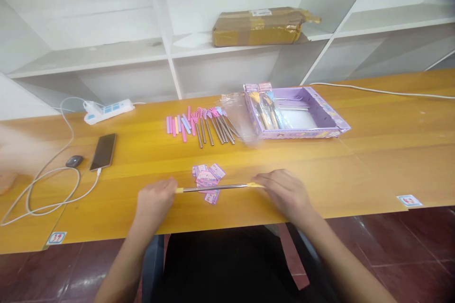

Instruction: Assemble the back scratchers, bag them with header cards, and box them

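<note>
A yellow back scratcher with a metal rod is stretched level between my two hands, over the wooden table. My left hand is closed round its yellow handle end, and my right hand grips the yellow head at the other end; my fingers hide most of both ends. Just behind and below the rod lies a loose pile of small purple and pink cards. Farther back, several metal rods with pink, purple and blue hand-shaped heads lie in a row. Beside them to the left are several coloured handle tubes.
A purple display box holds packaged back scratchers, with clear plastic bags at its left. At left are a phone on a white cable, a black mouse and a power strip. A taped carton sits on the shelf.
</note>
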{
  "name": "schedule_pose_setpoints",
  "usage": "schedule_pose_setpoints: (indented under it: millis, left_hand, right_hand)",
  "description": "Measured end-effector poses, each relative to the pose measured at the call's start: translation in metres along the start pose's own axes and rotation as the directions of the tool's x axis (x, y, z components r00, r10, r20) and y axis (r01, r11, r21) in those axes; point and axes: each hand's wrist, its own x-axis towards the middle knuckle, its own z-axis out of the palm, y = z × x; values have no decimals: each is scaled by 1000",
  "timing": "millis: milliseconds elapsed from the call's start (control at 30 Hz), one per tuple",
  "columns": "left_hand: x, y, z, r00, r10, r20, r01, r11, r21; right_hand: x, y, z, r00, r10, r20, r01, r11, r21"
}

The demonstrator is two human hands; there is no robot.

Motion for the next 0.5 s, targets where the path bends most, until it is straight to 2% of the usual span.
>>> schedule_pose_setpoints:
  millis: [100, 167, 233, 267, 300, 367, 500]
  left_hand:
    - [-17, -48, -11, 991, 87, -99, -81, 995, 64]
    - [-33, -85, -18, 987, 67, -147, -48, 991, 127]
    - [-48, -118, -21, 981, 2, -196, 37, 981, 191]
    - [-55, -131, -21, 982, -7, -191, 52, 971, 232]
    - [-61, -140, -20, 987, 25, -159, 14, 971, 240]
    - [-68, -147, -16, 985, 60, -163, -16, 967, 255]
    - [-63, -134, -10, 979, 108, -175, -57, 960, 273]
  right_hand:
    - [-13, 23, -38, 999, -1, 35, 0, 1000, 13]
    - [-30, 42, -66, 999, 36, -3, -36, 998, -45]
    - [-53, 62, -91, 985, 84, -153, -114, 973, -201]
    - [-65, 71, -101, 967, 116, -228, -181, 939, -291]
    - [-77, 79, -110, 958, 155, -243, -233, 913, -336]
    - [-95, 90, -119, 918, 252, -307, -365, 842, -398]
    - [-108, 94, -119, 830, 488, -269, -557, 741, -374]
